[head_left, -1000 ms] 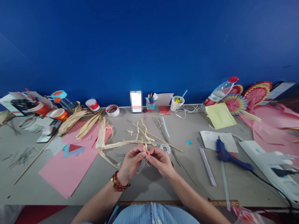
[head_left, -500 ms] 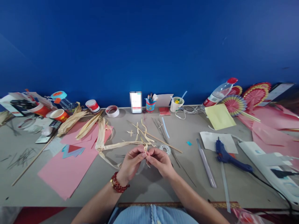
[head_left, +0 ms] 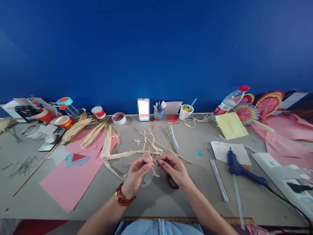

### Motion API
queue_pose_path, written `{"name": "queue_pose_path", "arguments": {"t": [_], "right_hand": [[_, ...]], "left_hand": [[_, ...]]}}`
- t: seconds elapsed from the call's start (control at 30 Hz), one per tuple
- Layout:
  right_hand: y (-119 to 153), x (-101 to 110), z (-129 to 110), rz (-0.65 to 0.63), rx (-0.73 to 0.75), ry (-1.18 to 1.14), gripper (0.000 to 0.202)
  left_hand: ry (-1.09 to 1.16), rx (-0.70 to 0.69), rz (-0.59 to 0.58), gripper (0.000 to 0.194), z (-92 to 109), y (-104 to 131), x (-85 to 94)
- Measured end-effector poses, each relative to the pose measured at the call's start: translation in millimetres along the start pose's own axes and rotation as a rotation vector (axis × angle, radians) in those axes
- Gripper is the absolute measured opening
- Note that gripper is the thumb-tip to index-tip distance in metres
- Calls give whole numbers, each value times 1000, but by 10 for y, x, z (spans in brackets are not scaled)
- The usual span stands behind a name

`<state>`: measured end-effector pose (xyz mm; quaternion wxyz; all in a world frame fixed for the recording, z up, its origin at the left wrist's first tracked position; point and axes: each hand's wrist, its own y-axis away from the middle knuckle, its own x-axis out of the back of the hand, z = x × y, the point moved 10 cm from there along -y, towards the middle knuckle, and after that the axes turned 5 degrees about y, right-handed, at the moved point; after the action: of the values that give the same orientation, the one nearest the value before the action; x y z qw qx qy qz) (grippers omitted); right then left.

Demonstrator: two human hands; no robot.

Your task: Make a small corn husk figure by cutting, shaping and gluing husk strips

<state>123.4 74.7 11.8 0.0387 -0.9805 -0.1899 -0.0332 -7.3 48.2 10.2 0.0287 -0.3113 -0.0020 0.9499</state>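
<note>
My left hand [head_left: 140, 171], with a red bead bracelet at the wrist, pinches a small twisted piece of corn husk [head_left: 154, 173] whose thin ends hang past the fingertips. Just to its right, my right hand [head_left: 174, 168] has thumb and forefinger pressed together, a small gap apart from the left. What sits in that pinch is too small to tell. A black loop [head_left: 172, 181] shows under the right hand, mostly covered. Beyond the hands lie loose husk strips [head_left: 144, 138], a long husk strip [head_left: 129, 153], a thin wooden stick [head_left: 181, 157] and several thin wires [head_left: 167, 138].
Pink paper sheets [head_left: 73, 182] and dried husks [head_left: 77, 129] lie to the left. At right are a blue glue gun [head_left: 236, 163] on white paper, a glue stick [head_left: 218, 179] and a power strip [head_left: 274, 174]. A phone [head_left: 143, 110] and cups line the blue wall.
My hands have drawn slightly apart, the right one shifting right. The white tape roll beside it is now hidden, and the black loop has come into view.
</note>
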Motion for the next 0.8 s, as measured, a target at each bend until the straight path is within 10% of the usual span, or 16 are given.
{"name": "queue_pose_path", "arguments": {"t": [0.13,0.4,0.8], "right_hand": [[-148,176,-122,34,6,277,18],[-812,-251,-177,-42,215,923,10],[-1217,-755,133,-150,278,1101,15]], "left_hand": [[-17,39,-64,11,-86,41,-68],[58,59,-150,8,-126,78,-191],[53,56,-117,18,-133,63,-139]]}}
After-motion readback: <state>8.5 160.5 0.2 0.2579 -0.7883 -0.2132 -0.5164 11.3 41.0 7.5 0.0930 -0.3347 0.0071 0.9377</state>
